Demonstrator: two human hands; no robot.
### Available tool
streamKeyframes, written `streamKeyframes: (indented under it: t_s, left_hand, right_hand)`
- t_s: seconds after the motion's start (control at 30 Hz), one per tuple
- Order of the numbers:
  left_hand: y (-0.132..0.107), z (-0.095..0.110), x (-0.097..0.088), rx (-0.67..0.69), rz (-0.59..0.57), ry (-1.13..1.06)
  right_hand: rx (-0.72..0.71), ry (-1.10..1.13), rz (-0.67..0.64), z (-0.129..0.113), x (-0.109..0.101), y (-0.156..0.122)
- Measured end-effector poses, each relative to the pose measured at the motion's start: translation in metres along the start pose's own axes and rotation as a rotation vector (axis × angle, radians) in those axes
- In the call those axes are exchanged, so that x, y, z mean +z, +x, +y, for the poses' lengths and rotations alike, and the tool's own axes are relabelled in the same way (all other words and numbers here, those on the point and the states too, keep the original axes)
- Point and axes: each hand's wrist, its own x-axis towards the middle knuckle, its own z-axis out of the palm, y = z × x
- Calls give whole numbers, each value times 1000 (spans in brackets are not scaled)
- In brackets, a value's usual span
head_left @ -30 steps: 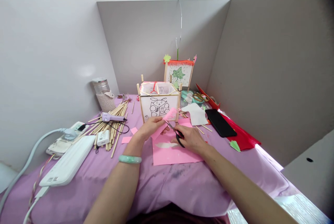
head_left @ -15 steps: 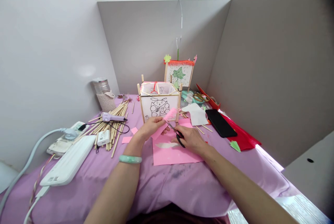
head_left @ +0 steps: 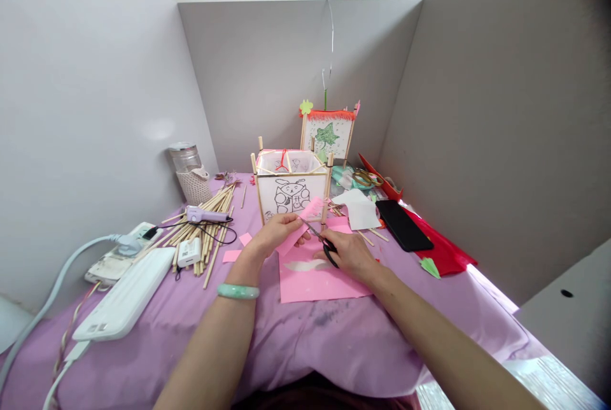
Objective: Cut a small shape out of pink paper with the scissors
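Observation:
Between the fingers of my left hand (head_left: pixel 281 232) is a strip of pink paper (head_left: pixel 290 242), held up at a slant; its upper end looks fringed. My right hand (head_left: pixel 350 253) grips black-handled scissors (head_left: pixel 328 249), whose blades point up and left and meet the strip's edge close to my left fingertips. Under both hands a larger pink sheet (head_left: pixel 305 289) lies flat, with a pale torn-looking patch on it. Just behind stands a square stick-framed lantern (head_left: pixel 292 197) with a rabbit drawing on its white front panel and a red cord on top.
A second lantern (head_left: pixel 329 135) with a green leaf stands behind. On the left lie bamboo sticks (head_left: pixel 210 232), a purple glue gun (head_left: pixel 207 214), a white power strip (head_left: pixel 126 295) and a jar (head_left: pixel 191 174). To the right are a black phone (head_left: pixel 404 225), red cloth (head_left: pixel 443 254) and white paper (head_left: pixel 361 208).
The scissor blades look slightly more closed against the pink strip. Both hands stay almost in the same place, and the rest is unchanged.

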Motion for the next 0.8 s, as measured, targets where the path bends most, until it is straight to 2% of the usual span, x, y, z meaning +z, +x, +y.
streamKeyframes:
  t_s: [0.33, 0.8]
  left_hand:
    - [-2, 0, 2, 2, -120, 39]
    - [-3, 2, 2, -16, -114, 39]
  right_hand:
    - [-14, 34, -38, -1, 0, -1]
    - [0, 35, -28, -2, -2, 1]
